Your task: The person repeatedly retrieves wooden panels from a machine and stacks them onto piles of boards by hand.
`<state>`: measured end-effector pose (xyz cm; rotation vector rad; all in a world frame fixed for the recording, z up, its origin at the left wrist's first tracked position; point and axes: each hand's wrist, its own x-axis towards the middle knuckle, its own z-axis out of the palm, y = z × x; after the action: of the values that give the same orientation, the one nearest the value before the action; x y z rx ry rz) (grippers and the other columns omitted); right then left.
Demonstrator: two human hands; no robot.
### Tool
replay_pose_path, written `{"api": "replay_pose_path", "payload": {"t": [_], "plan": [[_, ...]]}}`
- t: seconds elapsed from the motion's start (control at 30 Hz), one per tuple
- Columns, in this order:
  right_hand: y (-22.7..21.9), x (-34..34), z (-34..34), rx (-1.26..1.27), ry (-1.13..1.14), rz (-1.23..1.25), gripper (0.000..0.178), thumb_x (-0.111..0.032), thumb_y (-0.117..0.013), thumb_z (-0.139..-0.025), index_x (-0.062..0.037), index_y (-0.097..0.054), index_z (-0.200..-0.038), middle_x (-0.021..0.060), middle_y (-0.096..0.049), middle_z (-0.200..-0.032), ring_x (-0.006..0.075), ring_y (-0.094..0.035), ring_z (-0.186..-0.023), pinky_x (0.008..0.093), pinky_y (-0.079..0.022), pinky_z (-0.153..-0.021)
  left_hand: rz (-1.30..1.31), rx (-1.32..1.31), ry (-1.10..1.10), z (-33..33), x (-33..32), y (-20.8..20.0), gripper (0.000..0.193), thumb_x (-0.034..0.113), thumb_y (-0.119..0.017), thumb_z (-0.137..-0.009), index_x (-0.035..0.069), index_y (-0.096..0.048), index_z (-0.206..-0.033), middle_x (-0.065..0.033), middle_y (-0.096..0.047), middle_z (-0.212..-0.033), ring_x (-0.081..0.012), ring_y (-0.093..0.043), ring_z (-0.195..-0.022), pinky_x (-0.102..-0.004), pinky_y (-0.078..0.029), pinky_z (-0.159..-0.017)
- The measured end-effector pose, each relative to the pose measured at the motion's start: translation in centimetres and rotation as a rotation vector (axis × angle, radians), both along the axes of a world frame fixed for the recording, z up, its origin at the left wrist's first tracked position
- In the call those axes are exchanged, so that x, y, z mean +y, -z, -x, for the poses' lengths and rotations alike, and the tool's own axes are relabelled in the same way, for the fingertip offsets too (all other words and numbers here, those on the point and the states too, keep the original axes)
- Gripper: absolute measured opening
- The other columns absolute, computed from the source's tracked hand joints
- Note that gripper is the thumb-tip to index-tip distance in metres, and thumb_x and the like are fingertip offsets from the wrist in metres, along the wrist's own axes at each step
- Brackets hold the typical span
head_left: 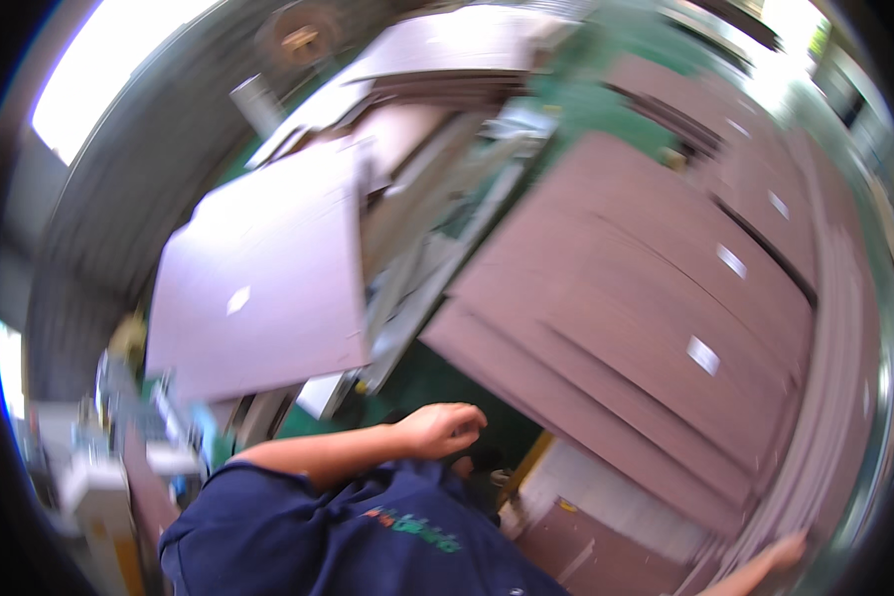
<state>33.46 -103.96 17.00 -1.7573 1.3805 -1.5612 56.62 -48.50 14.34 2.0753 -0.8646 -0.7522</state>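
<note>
My left hand [442,429] is in front of my body, its fingers curled in loosely, with nothing seen in them. It is apart from the panels around it. At the lower right, my right hand [789,549] reaches beside the tall row of brown panels [832,397]. Blur hides its fingers, and I cannot tell whether it touches a panel. Between and beyond my hands lies a stack of large brown panels [606,268], its layers slightly offset, with a white label [703,355] on the top. The whole picture is smeared by motion.
On the left, a pale-looking panel [268,268] with a small label lies on a stack. Farther back is another panel pile [447,50]. A metal rail [457,268] runs between the stacks over green floor [442,382]. White machinery [104,487] stands at lower left.
</note>
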Motion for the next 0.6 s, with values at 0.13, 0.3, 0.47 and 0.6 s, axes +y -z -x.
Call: {"api": "replay_pose_path", "payload": {"t": [0.13, 0.3, 0.47, 0.6], "plan": [[3.0, 19.9, -8.7, -0.071, -0.432, -0.306, 0.024, -0.022, -0.058, -0.089, -0.0013, -0.057, -0.102, 0.0050, -0.055, -0.080, 0.0138, -0.052, -0.064, 0.0267, -0.045, -0.058, 0.005, -0.157, -0.504, 0.0, 9.3, -1.0, 0.019, 0.016, -0.061, -0.086, 0.005, -0.060, -0.100, -0.0130, -0.063, -0.087, -0.0282, -0.063, -0.083, -0.0374, -0.051, -0.074], [4.9, 43.2, -23.1, 0.267, -1.324, -0.757, 0.022, -0.011, -0.058, -0.090, -0.0023, -0.056, -0.110, 0.0050, -0.058, -0.089, 0.0137, -0.055, -0.076, 0.0264, -0.050, -0.069, -0.028, -0.524, -1.210, -1.1, 25.5, -2.0, 0.018, 0.015, -0.061, -0.086, 0.003, -0.059, -0.098, -0.0134, -0.061, -0.088, -0.0259, -0.060, -0.078, -0.0368, -0.050, -0.073], [9.2, 57.1, -34.0, 0.689, -1.676, -0.831, 0.055, -0.023, -0.064, -0.089, 0.0033, -0.041, -0.131, 0.0212, -0.053, -0.123, 0.0251, -0.054, -0.111, 0.0350, -0.041, -0.098, -0.653, -0.614, -1.749, -0.3, 47.1, 2.5, 0.049, 0.036, -0.058, -0.087, 0.000, -0.048, -0.118, -0.0206, -0.050, -0.117, -0.0364, -0.047, -0.114, -0.0450, -0.036, -0.100], [9.2, 60.8, -37.7, 0.746, -1.541, -0.938, 0.044, -0.025, -0.059, -0.089, 0.0024, -0.047, -0.122, 0.0108, -0.059, -0.111, 0.0201, -0.058, -0.100, 0.0343, -0.045, -0.087, -0.993, -0.309, -1.900, 2.5, 60.2, 4.2, 0.063, 0.048, -0.054, -0.086, -0.004, -0.047, -0.120, -0.0239, -0.051, -0.121, -0.0386, -0.047, -0.116, -0.0457, -0.035, -0.102]]}}
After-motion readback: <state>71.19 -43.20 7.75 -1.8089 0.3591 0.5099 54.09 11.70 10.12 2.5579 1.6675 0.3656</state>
